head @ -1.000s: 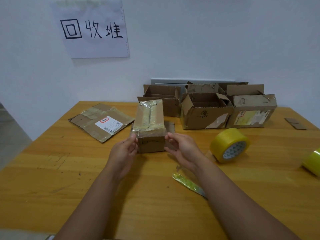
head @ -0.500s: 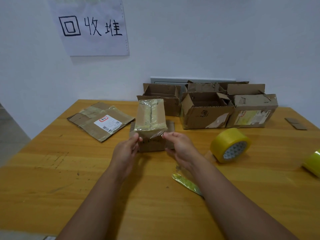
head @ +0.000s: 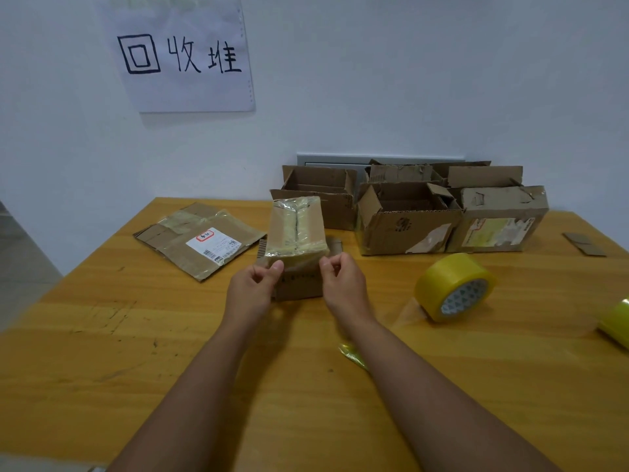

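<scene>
A wooden desk point(head: 170, 352) fills the lower part of the view and meets a pale wall at its far edge. On that wall hangs a white sheet of paper point(head: 183, 93) with handwritten black characters. Three worn cardboard boxes stand in a row at the back of the desk. The left open box point(head: 316, 199) and the middle open box point(head: 405, 226) have their flaps up. The right box point(head: 500, 219) lies beside them with a torn label on its near face. A flattened box point(head: 199, 238) with a white shipping label lies flat on the left part of the desk. The small taped box point(head: 296, 229) stands near the middle of the desk, in front of the left open box, with its top wrapped in yellowish clear tape. Both bare forearms reach out to it from the near edge. The left hand point(head: 250, 291) has its grip closed, thumb and fingers pinching the near left top corner of the small taped box. The right hand point(head: 343, 284) has the same tight grip, pinching the near right top corner. A yellow tape roll point(head: 452, 286) rests on its side to the right of the hands, well apart from them. A second tape roll point(head: 616, 321) is cut off by the right edge. A cardboard scrap point(head: 583, 244) lies flat at the far right. A crumpled tape strip point(head: 352, 354) lies on the desk just beside the right forearm.
</scene>
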Motion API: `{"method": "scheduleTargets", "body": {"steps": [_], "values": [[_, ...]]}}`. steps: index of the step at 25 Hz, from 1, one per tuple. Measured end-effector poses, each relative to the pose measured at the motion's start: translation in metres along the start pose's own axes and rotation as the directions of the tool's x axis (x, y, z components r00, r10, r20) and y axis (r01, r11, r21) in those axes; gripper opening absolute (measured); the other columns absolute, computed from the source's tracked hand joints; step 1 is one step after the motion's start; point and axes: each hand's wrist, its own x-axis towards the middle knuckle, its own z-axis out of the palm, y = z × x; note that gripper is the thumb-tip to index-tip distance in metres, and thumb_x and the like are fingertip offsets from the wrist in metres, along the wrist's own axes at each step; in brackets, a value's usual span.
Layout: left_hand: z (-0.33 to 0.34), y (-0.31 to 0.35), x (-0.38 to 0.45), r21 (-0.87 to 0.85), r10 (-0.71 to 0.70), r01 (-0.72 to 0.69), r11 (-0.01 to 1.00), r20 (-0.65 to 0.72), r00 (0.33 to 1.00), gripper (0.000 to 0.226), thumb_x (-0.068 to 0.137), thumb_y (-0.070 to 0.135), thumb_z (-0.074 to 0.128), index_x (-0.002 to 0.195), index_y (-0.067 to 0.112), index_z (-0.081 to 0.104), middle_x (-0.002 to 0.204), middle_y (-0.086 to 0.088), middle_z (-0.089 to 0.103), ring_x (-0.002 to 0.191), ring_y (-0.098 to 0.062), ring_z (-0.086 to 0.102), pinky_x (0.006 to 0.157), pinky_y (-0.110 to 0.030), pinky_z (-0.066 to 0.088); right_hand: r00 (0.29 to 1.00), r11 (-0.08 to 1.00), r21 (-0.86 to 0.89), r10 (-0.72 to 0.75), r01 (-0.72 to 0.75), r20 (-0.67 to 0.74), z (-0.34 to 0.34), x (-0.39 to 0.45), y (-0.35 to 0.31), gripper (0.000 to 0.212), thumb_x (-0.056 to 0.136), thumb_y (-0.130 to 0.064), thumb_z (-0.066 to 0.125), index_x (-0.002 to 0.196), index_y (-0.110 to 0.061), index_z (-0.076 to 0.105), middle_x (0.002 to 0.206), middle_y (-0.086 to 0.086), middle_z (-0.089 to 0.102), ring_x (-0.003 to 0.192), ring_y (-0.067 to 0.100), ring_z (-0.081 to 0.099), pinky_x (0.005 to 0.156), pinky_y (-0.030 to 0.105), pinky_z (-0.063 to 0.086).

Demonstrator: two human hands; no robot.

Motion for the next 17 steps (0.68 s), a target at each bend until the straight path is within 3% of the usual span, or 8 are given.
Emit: {"method": "scheduleTargets", "body": {"steps": [3,5,7,10,13,15,17], "values": [[0.002,0.0,0.0,0.024,0.027,-0.026,0.999,-0.021,0.999,0.035,0.091,0.04,0.066,0.072,0.013,0.058,0.08,-0.017,0.068,0.076,-0.026,0.061,0.073,-0.041,0.049,0.999,0.999,0.023,-0.041,0.042,-0.028,-0.004,-0.001,0.002,0.013,0.098,-0.027,0.056,0.095,-0.015,0.053,0.087,-0.002,0.057,0.079,0.009,0.054,0.063,0.025,0.041],[0.0,-0.001,0.002,0.02,0.018,-0.018,1.0,-0.01,1.0,0.036,0.09,0.042,0.067,0.073,0.012,0.059,0.082,-0.017,0.069,0.081,-0.031,0.065,0.077,-0.046,0.051,1.0,0.993,0.116,-0.019,0.019,-0.005,-0.009,-0.001,0.002,0.018,0.096,-0.028,0.06,0.107,-0.02,0.048,0.092,-0.008,0.057,0.083,0.001,0.056,0.065,0.019,0.045],[-0.001,-0.001,0.004,0.023,0.01,-0.01,1.0,-0.004,1.0,0.037,0.089,0.044,0.067,0.073,0.012,0.059,0.083,-0.015,0.069,0.086,-0.034,0.066,0.081,-0.052,0.052,0.999,0.992,0.119,-0.035,0.033,0.013,-0.01,0.002,0.003,0.02,0.096,-0.026,0.061,0.11,-0.023,0.049,0.094,-0.009,0.058,0.086,0.001,0.057,0.07,0.021,0.048],[-0.001,-0.002,0.004,0.02,-0.001,0.001,1.0,-0.001,1.0,0.037,0.088,0.045,0.068,0.076,0.011,0.06,0.083,-0.015,0.069,0.087,-0.036,0.066,0.082,-0.054,0.052,0.994,0.993,0.045,-0.112,0.111,0.02,-0.011,0.004,0.0,0.012,0.097,-0.02,0.059,0.106,-0.022,0.052,0.092,-0.007,0.061,0.084,0.004,0.057,0.072,0.027,0.049],[-0.001,-0.002,0.002,0.007,0.009,-0.009,1.0,0.002,1.0,0.035,0.089,0.043,0.067,0.077,0.011,0.061,0.083,-0.015,0.069,0.085,-0.035,0.066,0.081,-0.052,0.053,0.987,0.989,0.0,-0.147,0.147,0.057,-0.02,0.002,0.004,0.01,0.096,-0.018,0.058,0.097,-0.015,0.048,0.083,-0.003,0.058,0.071,0.005,0.053,0.064,0.031,0.045],[0.0,-0.002,0.001,-0.003,0.009,-0.009,1.0,0.006,1.0,0.032,0.09,0.04,0.067,0.076,0.012,0.061,0.082,-0.014,0.069,0.08,-0.03,0.064,0.08,-0.052,0.053,0.986,0.991,-0.001,-0.136,0.136,0.096,-0.022,-0.002,0.005,0.018,0.095,-0.027,0.06,0.085,-0.013,0.054,0.074,-0.002,0.055,0.065,0.008,0.049,0.06,0.032,0.04],[0.001,-0.002,0.001,-0.004,0.011,-0.011,1.0,0.006,1.0,0.031,0.091,0.039,0.066,0.076,0.012,0.061,0.082,-0.013,0.069,0.078,-0.026,0.063,0.079,-0.05,0.053,0.986,0.991,-0.026,-0.127,0.13,0.105,-0.018,-0.005,0.004,0.027,0.094,-0.039,0.06,0.078,-0.017,0.059,0.077,-0.002,0.056,0.071,0.011,0.051,0.062,0.029,0.04]]}}
